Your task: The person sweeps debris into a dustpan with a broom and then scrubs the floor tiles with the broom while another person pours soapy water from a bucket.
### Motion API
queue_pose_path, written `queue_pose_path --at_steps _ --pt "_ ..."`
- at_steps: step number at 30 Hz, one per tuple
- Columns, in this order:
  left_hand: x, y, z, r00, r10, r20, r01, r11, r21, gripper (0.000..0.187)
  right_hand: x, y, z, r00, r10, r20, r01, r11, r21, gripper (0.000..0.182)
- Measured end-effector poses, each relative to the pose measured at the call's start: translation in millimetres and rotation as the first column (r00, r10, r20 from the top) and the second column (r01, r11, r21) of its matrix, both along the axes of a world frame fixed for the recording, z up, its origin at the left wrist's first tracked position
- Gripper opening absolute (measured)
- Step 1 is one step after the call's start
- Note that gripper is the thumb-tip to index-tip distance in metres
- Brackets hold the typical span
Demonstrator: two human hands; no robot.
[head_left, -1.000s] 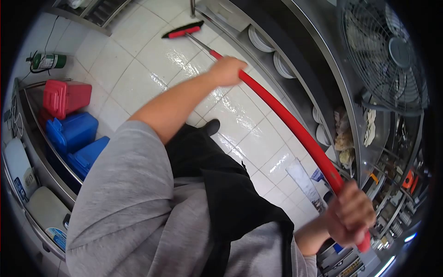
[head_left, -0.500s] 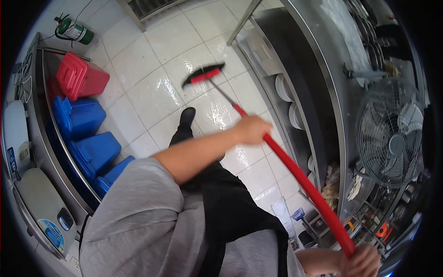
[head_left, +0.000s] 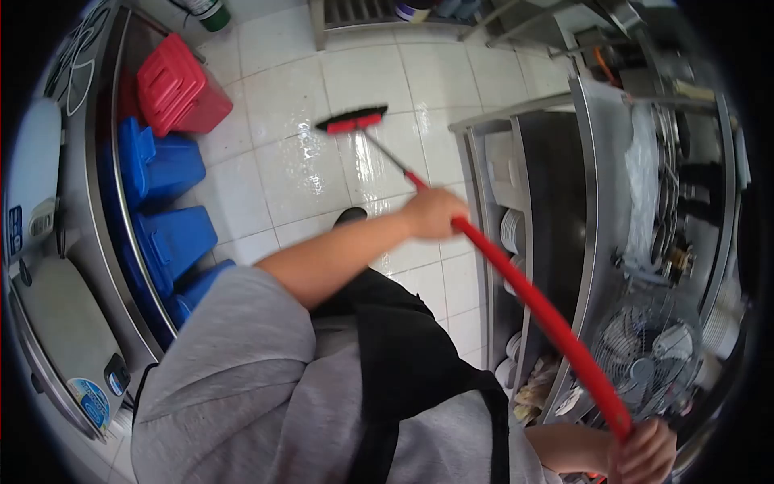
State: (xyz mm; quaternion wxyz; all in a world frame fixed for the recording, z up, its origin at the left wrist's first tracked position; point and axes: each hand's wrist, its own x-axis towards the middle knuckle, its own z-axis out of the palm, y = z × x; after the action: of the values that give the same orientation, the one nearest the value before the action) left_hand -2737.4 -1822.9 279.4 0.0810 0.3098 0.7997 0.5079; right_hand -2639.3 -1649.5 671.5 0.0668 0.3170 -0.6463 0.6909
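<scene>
White square tiles (head_left: pixel 282 89) with grey joints are seen across the floor, and bright glossy reflections are spread over their middle part. One red long-handled broom (head_left: pixel 536 302) is held slantwise over the floor by both hands. Its head (head_left: pixel 355 120), red with a black edge, is positioned flat or nearly flat at the tiles, upper centre of view; whether the black edge is made of bristles or rubber cannot be told. Head and handle are joined by a thin grey metal section (head_left: pixel 385 152).

Left hand (head_left: pixel 435 214): closed around the red shaft near its lower part, fingers wrapped; slightly blurred, so finger spacing cannot be told. Right hand (head_left: pixel 647 452): closed around the upper end of the shaft, fingers curled over it, at the lower right of view.

A dark shoe (head_left: pixel 351 216) is partly seen beyond the left forearm. Grey cloth and a black apron (head_left: pixel 411 351) are worn.

At the left, a red lidded plastic bin (head_left: pixel 181 87) and blue plastic bins (head_left: pixel 173 238) are lined up beside a stainless-steel table (head_left: pixel 98 173), on which a flat-topped scale (head_left: pixel 64 323) is placed. At the right, stacked white plates (head_left: pixel 511 231) are kept on a low metal shelf (head_left: pixel 498 310); a round wire-caged fan (head_left: pixel 645 351) is located farther right.
</scene>
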Motion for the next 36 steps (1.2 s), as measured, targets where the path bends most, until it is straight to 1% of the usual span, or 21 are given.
queue_pose_path --at_steps 1,3,4,6,7,9,11,13,16,18,19,20,22,23,25,27,29,30,32,33,36 --pt "16 -5 10 0.996 -0.059 0.072 0.058 0.998 0.015 0.031 -3 0 13 0.985 0.171 0.033 -0.171 0.985 -0.010 0.041" --pt "22 -34 13 0.990 -0.054 0.127 0.058 0.998 -0.030 0.038 -22 -26 9 0.971 0.236 0.046 -0.233 0.971 -0.049 0.040" --pt "13 -56 15 0.993 0.016 0.118 -0.007 0.997 -0.077 0.035 -29 -40 3 0.961 0.271 0.058 -0.266 0.960 -0.092 0.039" --pt "-8 -93 -13 0.984 0.180 0.002 -0.179 0.978 0.109 0.010 -46 -76 -9 0.965 0.258 0.041 -0.256 0.965 -0.050 0.039" --pt "-24 -116 -25 0.975 0.222 0.019 -0.223 0.971 0.087 0.008 -60 -90 -18 0.952 0.301 0.055 -0.302 0.953 0.012 0.038" --pt "-65 -163 -55 0.923 0.384 -0.018 -0.379 0.917 0.126 0.012 -86 -110 -57 0.897 0.442 0.027 -0.438 0.894 -0.095 0.033" --pt "-100 -214 -70 0.833 0.537 -0.134 -0.530 0.843 0.088 0.018 -98 -159 -91 0.989 0.148 0.001 -0.148 0.988 0.030 0.030" --pt "-113 -248 -73 0.741 0.666 -0.091 -0.672 0.736 -0.087 0.021 -111 -187 -128 0.999 0.046 -0.017 -0.046 0.999 0.002 0.028" --pt "-102 -254 -55 0.645 0.741 -0.186 -0.761 0.646 -0.067 0.022 -113 -188 -110 0.996 0.088 0.015 -0.088 0.996 0.016 0.031" --pt "-66 -240 -28 0.689 0.716 -0.113 -0.725 0.682 -0.097 0.019 -118 -167 -67 0.972 0.227 0.058 -0.228 0.974 0.002 0.035" --pt "-46 -229 -18 0.706 0.707 -0.030 -0.705 0.700 -0.112 0.017 -119 -162 -42 0.934 0.343 0.103 -0.342 0.939 -0.027 0.038" --pt "-26 -221 -13 0.742 0.664 -0.088 -0.666 0.746 0.013 0.020 -115 -161 -20 0.920 0.378 0.107 -0.375 0.926 -0.048 0.038" --pt "12 -205 -2 0.766 0.636 -0.093 -0.634 0.772 0.053 0.035 -110 -168 4 0.855 0.506 0.115 -0.500 0.863 -0.074 0.038" --pt "30 -210 16 0.811 0.584 0.035 -0.579 0.810 -0.090 0.026 -111 -170 9 0.797 0.592 0.120 -0.587 0.806 -0.080 0.038" --pt "53 -223 12 0.743 0.666 -0.062 -0.664 0.746 0.051 0.036 -105 -184 -1 0.774 0.625 0.103 -0.611 0.779 -0.143 0.043" --pt "71 -241 14 0.626 0.773 -0.098 -0.772 0.633 0.063 0.034 -110 -199 -8 0.608 0.790 0.075 -0.774 0.611 -0.167 0.045" --pt "80 -266 5 0.461 0.872 -0.166 -0.865 0.483 0.133 0.034 -110 -223 -28 0.548 0.835 -0.044 -0.815 0.522 -0.252 0.048" --pt "82 -280 -5 0.373 0.910 -0.178 -0.917 0.391 0.078 0.034 -126 -221 -43 0.394 0.919 -0.021 -0.887 0.373 -0.273 0.042" --pt "80 -312 -31 0.259 0.959 -0.113 -0.964 0.264 0.032 0.033 -138 -254 -72 0.379 0.924 0.060 -0.913 0.383 -0.137 0.042" --pt "75 -327 -41 0.228 0.967 -0.115 -0.973 0.229 -0.003 0.033 -127 -270 -80 0.584 0.799 0.143 -0.800 0.597 -0.066 0.040" --pt "45 -314 -48 0.337 0.941 -0.026 -0.938 0.338 0.074 0.030 -140 -252 -68 0.723 0.674 0.152 -0.671 0.737 -0.083 0.037"
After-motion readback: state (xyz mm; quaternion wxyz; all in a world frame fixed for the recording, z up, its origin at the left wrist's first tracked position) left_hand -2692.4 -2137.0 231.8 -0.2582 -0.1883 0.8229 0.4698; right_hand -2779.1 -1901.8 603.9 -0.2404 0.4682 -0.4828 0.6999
